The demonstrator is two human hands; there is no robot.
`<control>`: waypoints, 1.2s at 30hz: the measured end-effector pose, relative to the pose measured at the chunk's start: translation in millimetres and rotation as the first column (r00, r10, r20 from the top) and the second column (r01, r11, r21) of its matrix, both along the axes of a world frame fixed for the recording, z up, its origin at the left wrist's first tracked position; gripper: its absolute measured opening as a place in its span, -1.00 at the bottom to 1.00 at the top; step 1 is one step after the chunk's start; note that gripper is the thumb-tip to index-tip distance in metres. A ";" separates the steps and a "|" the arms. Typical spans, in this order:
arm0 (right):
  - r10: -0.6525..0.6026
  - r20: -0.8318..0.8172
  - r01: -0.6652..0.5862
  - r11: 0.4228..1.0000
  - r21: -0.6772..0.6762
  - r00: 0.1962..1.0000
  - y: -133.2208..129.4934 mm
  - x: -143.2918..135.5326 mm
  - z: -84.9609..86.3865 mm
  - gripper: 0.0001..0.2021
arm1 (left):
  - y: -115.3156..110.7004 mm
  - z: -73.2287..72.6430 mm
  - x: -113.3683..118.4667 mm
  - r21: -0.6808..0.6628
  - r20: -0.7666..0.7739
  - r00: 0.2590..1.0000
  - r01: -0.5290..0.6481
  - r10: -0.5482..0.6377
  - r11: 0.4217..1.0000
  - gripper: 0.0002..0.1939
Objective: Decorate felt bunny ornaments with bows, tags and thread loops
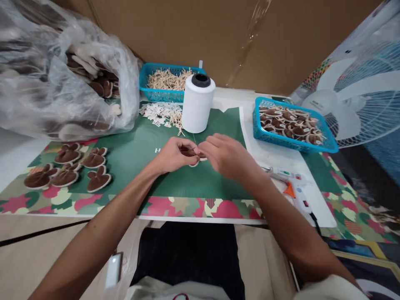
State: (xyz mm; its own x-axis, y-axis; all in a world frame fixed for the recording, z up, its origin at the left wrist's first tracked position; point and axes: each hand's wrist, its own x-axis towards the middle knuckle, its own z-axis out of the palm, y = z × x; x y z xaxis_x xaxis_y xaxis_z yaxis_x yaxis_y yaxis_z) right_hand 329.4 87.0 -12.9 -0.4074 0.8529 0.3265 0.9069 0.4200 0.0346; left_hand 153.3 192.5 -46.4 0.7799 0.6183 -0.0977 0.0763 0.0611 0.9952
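My left hand [178, 155] is closed around a small brown slipper-like piece with a pale edge [194, 164], mostly hidden by the fingers. Close against it, my right hand [221, 156] has its fingers pinched together, slightly blurred; what they grip is hidden. Just beyond both hands stands a large cone of white thread [198, 106] with a black core, and a thin thread runs from its base towards my fingertips. On the left of the green mat [134, 166] lie several small brown slippers with ears [98, 179] and pale rims.
A blue basket [178, 96] holds beige strings, with white tags [161, 113] before it. Another blue basket [281, 142], right, holds brown slippers. A glue gun [295, 187] lies nearer, beside a fan [340, 98]. A plastic bag [125, 83] of brown pieces stands left.
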 end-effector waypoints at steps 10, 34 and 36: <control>-0.094 -0.687 -0.199 0.921 -0.334 0.720 45.5 20.8 -26.3 -0.80 | 3.8 2.5 -6.5 -0.127 0.117 0.989 -0.079 0.094 0.989 -0.70; 0.028 -0.411 -0.141 0.959 -0.247 0.911 51.9 19.3 -9.6 -0.77 | 9.2 -1.9 -8.5 -0.202 0.046 0.986 -0.148 0.160 0.968 -0.68; -0.093 -0.607 -0.139 0.936 -0.323 0.789 48.5 19.9 -21.7 -0.77 | 9.0 -2.2 -9.5 -0.227 0.072 0.983 -0.148 0.168 0.963 -0.68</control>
State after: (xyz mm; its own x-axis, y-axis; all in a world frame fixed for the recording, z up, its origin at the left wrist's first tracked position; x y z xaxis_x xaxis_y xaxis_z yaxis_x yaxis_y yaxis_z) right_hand 349.3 135.5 -34.6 -0.2443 0.9470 0.2085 0.6778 0.3205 -0.6617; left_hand 143.8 201.5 -48.5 0.6859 0.7054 -0.1789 -0.0409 0.2828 0.9583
